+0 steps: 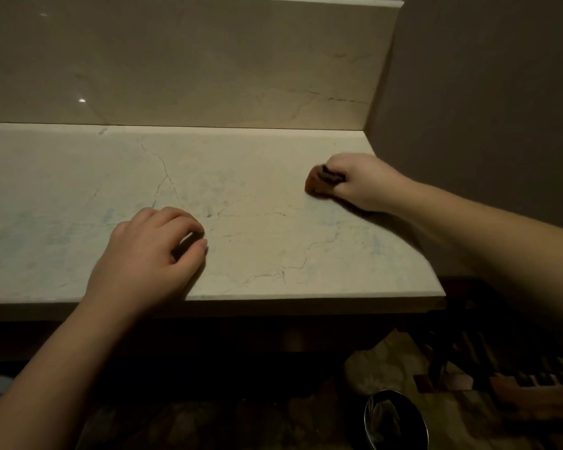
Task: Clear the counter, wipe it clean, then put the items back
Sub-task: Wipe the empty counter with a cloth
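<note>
Head view: right hand is gripping a brown sponge on the counter; left hand is resting there, fingers loosely curled, holding nothing.

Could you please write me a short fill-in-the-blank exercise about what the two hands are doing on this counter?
1. The right hand grips an orange ____ with a dark top.
2. The left hand rests on the ____ near its front edge and holds nothing.
3. The right hand is near the counter's ____ end, beside the wall.

Missing words: sponge; counter; right
</note>
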`<state>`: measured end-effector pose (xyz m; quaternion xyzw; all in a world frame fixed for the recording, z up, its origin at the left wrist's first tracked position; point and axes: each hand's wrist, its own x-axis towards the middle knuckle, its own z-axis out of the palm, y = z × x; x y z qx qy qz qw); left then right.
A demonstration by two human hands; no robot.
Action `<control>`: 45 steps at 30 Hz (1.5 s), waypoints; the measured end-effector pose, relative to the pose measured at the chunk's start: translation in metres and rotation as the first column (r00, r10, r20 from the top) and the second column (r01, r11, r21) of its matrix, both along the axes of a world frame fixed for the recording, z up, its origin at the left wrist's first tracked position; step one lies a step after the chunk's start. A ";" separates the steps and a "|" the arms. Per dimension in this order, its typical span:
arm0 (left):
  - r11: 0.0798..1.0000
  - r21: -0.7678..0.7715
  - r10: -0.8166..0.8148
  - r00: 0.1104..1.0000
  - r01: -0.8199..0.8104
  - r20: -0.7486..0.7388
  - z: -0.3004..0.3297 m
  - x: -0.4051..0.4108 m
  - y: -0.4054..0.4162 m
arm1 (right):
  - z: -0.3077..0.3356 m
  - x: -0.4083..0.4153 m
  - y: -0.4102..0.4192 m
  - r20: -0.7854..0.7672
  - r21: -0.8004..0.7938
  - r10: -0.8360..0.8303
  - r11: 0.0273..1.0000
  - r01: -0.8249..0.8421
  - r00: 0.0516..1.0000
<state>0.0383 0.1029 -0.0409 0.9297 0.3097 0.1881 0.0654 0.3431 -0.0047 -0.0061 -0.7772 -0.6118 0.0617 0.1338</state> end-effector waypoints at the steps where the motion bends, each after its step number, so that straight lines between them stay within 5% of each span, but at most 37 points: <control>1: 1.000 0.000 0.001 1.000 -0.001 0.000 0.000 0.000 0.000 | -0.002 -0.011 -0.013 -0.019 0.003 0.082 0.997 -0.082 0.996; 6: 1.000 0.001 0.001 1.000 -0.001 -0.007 0.000 0.000 0.000 | -0.003 -0.025 -0.037 -0.060 -0.057 0.272 0.960 -0.275 0.961; 11: 1.000 -0.001 0.005 1.000 -0.005 -0.030 0.003 0.000 -0.004 | 0.001 0.014 0.004 0.012 -0.030 0.008 1.000 -0.008 1.000; 14: 1.000 0.006 0.014 1.000 -0.014 -0.023 0.004 0.002 -0.005 | -0.001 0.015 0.005 0.011 -0.020 -0.002 1.000 0.002 1.000; 21: 1.000 0.019 0.019 0.999 -0.019 -0.028 0.002 0.001 -0.006 | -0.012 -0.032 -0.049 -0.039 -0.007 0.310 0.951 -0.310 0.950; 27: 1.000 0.011 0.004 0.999 -0.004 -0.043 0.003 0.000 -0.005 | -0.002 -0.009 -0.029 0.004 -0.002 -0.041 0.999 0.041 0.999; 30: 0.999 0.037 -0.001 0.999 0.003 -0.035 0.002 0.001 -0.007 | -0.004 -0.022 -0.037 0.010 -0.010 -0.069 0.998 0.069 0.998; 35: 0.999 0.034 -0.013 0.998 0.015 -0.056 0.004 -0.001 -0.008 | -0.013 -0.092 -0.065 -0.045 0.050 0.129 0.991 -0.127 0.991; 39: 0.999 0.038 -0.029 0.998 0.031 -0.061 0.004 -0.003 -0.008 | -0.011 -0.138 -0.090 -0.009 -0.052 0.345 0.937 -0.345 0.939; 43: 0.999 0.027 -0.041 0.997 0.043 -0.070 0.005 -0.004 -0.006 | 0.029 -0.111 -0.102 -0.196 0.212 -0.164 0.955 0.205 0.967; 45: 0.999 0.024 -0.042 0.996 0.044 -0.078 0.004 -0.004 -0.007 | 0.035 -0.087 -0.106 -0.173 0.105 -0.332 0.930 0.353 0.927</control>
